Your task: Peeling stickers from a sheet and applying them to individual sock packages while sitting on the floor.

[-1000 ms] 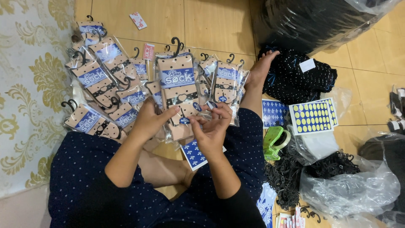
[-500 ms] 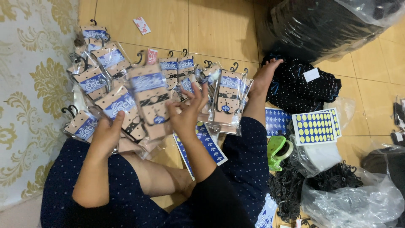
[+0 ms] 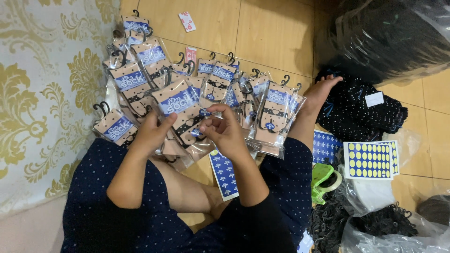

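A clear-wrapped sock packet (image 3: 180,105), beige with black dots, a blue label and a black hook, lies tilted between my hands above my lap. My left hand (image 3: 152,133) grips its lower left edge, thumb on top. My right hand (image 3: 226,131) pinches its lower right corner with fingertips together. Several similar packets (image 3: 136,79) fan out on the floor just beyond, and more of these packets (image 3: 272,112) lie to the right of my right hand. A blue sticker sheet (image 3: 224,175) lies under my right forearm.
My foot (image 3: 323,91) rests against a heap of black dotted socks (image 3: 361,110). At the right are a yellow-dot sticker sheet (image 3: 369,160), a green tape dispenser (image 3: 323,180), loose black hooks (image 3: 337,220) and a black plastic bag (image 3: 384,33). Gold-patterned fabric (image 3: 37,93) lines the left.
The packet went left toward the pile and my right hand spread open half a second ago. Now both hands are closed on a packet again. The view has shifted left.
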